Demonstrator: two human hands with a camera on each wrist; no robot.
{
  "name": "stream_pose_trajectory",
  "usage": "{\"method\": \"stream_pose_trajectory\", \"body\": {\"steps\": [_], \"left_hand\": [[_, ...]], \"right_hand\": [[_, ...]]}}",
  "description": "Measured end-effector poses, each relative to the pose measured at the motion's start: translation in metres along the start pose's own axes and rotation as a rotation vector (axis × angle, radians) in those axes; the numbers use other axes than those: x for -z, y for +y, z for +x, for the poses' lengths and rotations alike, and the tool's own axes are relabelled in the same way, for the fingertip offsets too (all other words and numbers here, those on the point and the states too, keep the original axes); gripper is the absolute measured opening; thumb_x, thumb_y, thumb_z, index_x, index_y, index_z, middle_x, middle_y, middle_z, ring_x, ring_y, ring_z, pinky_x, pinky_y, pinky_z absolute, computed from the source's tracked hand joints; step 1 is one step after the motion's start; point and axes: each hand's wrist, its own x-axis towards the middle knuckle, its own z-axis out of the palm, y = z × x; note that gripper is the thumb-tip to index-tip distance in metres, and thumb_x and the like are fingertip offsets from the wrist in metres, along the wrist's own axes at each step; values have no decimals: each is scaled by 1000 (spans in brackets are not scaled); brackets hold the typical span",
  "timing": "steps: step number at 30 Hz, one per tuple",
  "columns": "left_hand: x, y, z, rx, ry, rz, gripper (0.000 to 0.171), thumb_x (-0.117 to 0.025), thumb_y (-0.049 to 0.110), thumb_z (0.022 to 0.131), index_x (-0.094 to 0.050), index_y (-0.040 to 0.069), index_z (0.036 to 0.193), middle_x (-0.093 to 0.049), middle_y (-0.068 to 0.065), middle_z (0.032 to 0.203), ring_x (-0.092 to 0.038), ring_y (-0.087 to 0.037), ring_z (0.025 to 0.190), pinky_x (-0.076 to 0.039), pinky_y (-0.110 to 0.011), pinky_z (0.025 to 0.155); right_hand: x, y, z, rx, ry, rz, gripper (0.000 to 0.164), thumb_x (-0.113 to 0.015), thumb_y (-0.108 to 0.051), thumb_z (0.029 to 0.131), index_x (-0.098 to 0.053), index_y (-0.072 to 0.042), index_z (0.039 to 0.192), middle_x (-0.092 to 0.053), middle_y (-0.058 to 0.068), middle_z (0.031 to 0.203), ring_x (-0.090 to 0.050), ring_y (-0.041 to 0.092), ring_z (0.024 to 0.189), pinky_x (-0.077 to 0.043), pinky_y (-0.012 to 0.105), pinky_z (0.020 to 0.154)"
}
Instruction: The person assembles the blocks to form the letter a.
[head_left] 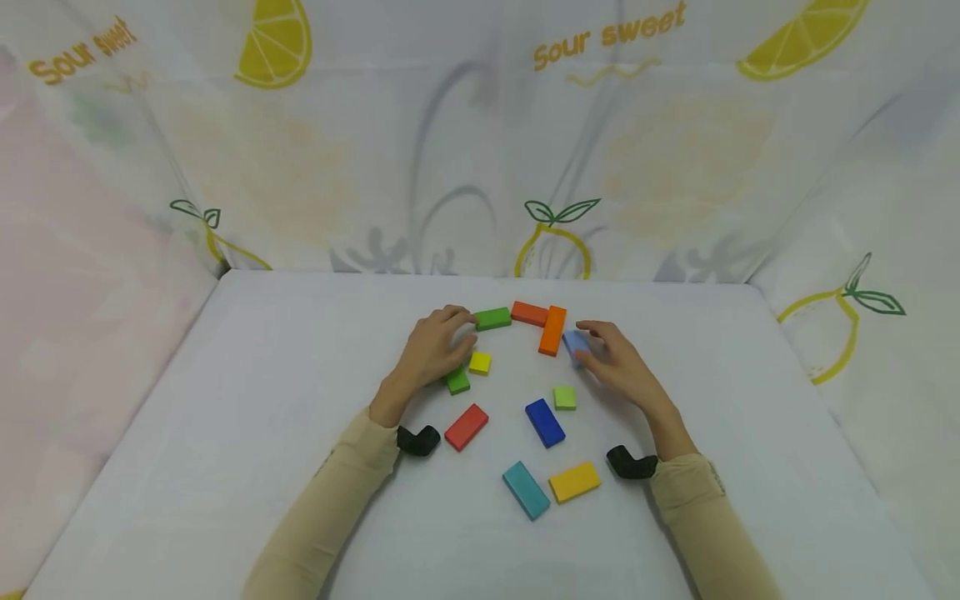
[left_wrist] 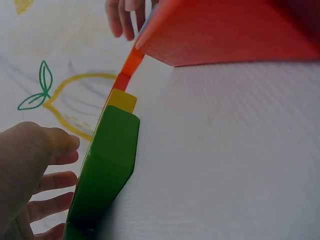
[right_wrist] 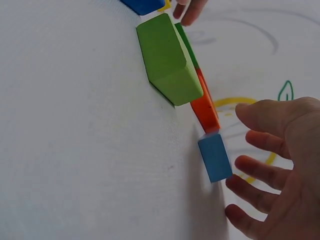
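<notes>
My left hand [head_left: 431, 348] hovers with loosely bent fingers over a green block [head_left: 457, 382], which it partly hides. Its fingertips are close to another green block [head_left: 493, 318]; a small yellow square [head_left: 480, 363] lies beside the thumb. In the left wrist view, nothing shows between the thumb and fingers. My right hand [head_left: 621, 365] is around a light blue block [head_left: 574, 347], fingers spread and slightly bent. The right wrist view shows that block [right_wrist: 215, 157] on the table, with the fingers [right_wrist: 262, 172] beside it; whether one fingertip touches it I cannot tell.
An orange block [head_left: 552, 331] touches a red-orange one [head_left: 529, 313] at the back. Nearer lie red [head_left: 467, 427], dark blue [head_left: 545, 423], lime [head_left: 565, 398], teal [head_left: 527, 491] and amber [head_left: 574, 482] blocks. Patterned cloth [head_left: 480, 150] rises behind the white table [head_left: 300, 350].
</notes>
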Motion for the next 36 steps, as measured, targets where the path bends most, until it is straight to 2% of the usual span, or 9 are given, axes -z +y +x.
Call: {"method": "stream_pose_trajectory", "body": {"steps": [5, 11, 15, 21, 29, 36], "left_hand": [[-2, 2, 5, -5, -11, 7, 29, -58, 27, 92, -64, 13, 117, -59, -6, 123, -56, -27, 112, -45, -48, 89], [-6, 14, 13, -23, -39, -12, 32, -59, 26, 92, -63, 11, 120, -59, -7, 125, -55, -27, 113, -46, -46, 91], [-9, 18, 15, -22, -62, -8, 32, -59, 26, 92, -63, 12, 121, -58, -7, 125, -55, -27, 114, -46, -46, 93], [-12, 17, 18, -13, -112, 12, 32, -59, 27, 92, -62, 15, 122, -57, -6, 127, -54, -26, 116, -47, -45, 93], [-5, 12, 25, -34, -229, 19, 36, -56, 27, 95, -60, 14, 127, -52, -5, 137, -51, -25, 124, -45, -46, 98], [4, 12, 31, -32, -301, 53, 37, -60, 21, 92, -59, 14, 129, -51, -4, 139, -51, -24, 125, -46, -44, 97]], "right_hand": [[-5, -4, 10, 33, -25, -20, 51, -61, -21, 93, -41, -7, 137, -35, 19, 144, -35, 36, 133, -26, 55, 111], [-11, -2, 13, 23, -61, 14, 53, -61, -23, 92, -39, -8, 139, -26, 19, 151, -24, 39, 140, -19, 58, 113], [-14, 3, 13, 13, -70, 25, 56, -60, -26, 93, -36, -11, 141, -23, 17, 153, -21, 40, 142, -15, 63, 111], [-15, 9, 15, 25, -67, 7, 58, -61, -28, 91, -36, -13, 142, -23, 15, 154, -18, 39, 143, -6, 73, 105], [-14, 13, 18, 73, -25, 6, 55, -63, -24, 90, -41, -12, 140, -31, 13, 152, -25, 35, 141, -14, 59, 112], [-17, 17, 20, 71, -18, -11, 55, -63, -26, 90, -42, -15, 140, -36, 12, 149, -30, 33, 138, -15, 56, 111]]}}
